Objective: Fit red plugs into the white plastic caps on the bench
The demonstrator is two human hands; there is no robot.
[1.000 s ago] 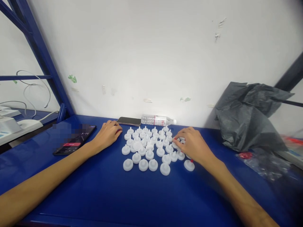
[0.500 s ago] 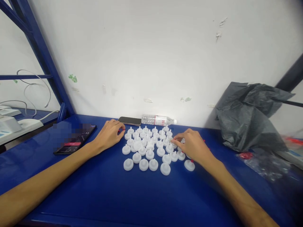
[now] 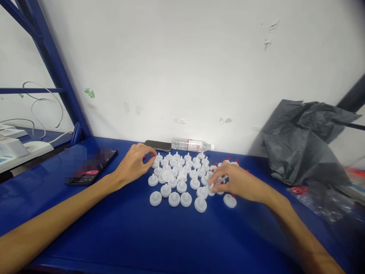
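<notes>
Many white round plastic pieces [image 3: 181, 186], each a disc with a short nozzle, stand grouped on the blue table [image 3: 159, 236]. At the left edge of the group my left hand [image 3: 134, 163] pinches a tiny red cap, mostly covered by its fingertips. Behind those fingers lies another small red piece [image 3: 144, 157]. My right hand [image 3: 235, 179] has thumb and fingers closed around the nozzle of a white piece [image 3: 210, 190] at the group's right side. Under and behind the right hand are white pieces with red tips, partly hidden; one such piece [image 3: 229, 201] sits nearer me.
A plastic bottle [image 3: 192, 145] lies along the wall beside a dark phone [image 3: 157, 145]. Another phone [image 3: 95, 167] rests at the left. A grey plastic bag [image 3: 302, 140] and a clear bag [image 3: 319, 199] with red bits are at the right. A blue frame post [image 3: 54, 72] rises left.
My left hand has shifted right, to the edge of the white pieces. My right hand has moved down and nearer me, onto another white piece, uncovering red-tipped pieces behind it.
</notes>
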